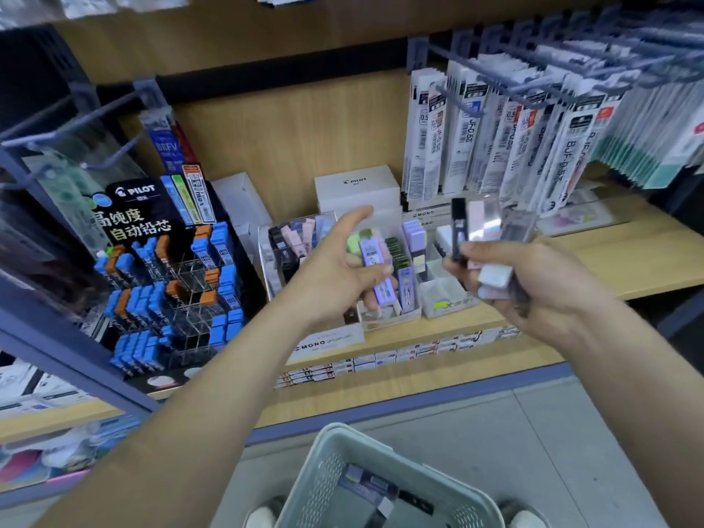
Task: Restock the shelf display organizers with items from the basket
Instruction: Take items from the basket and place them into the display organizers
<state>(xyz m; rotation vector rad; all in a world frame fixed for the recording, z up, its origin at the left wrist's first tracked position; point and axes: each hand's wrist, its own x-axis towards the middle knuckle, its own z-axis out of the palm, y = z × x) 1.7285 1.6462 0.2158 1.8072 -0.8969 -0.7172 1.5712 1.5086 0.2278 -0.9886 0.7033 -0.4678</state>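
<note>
Organizers (438, 295) stand in a row on the wooden shelf (617, 257), holding upright lead cases, just beyond both hands. Left hand (339, 272) curls its fingers round a purple case (375, 268), thumb raised, in front of the organizers. Right hand (533, 287) clamps a bunch (495, 278) of cases, a black case (459, 230) sticking up above the rest. Basket (335, 436) sits at the bottom edge, below the arms, with a few cases inside. Pilot display (164, 283) of blue and orange cases stands at the left
</note>
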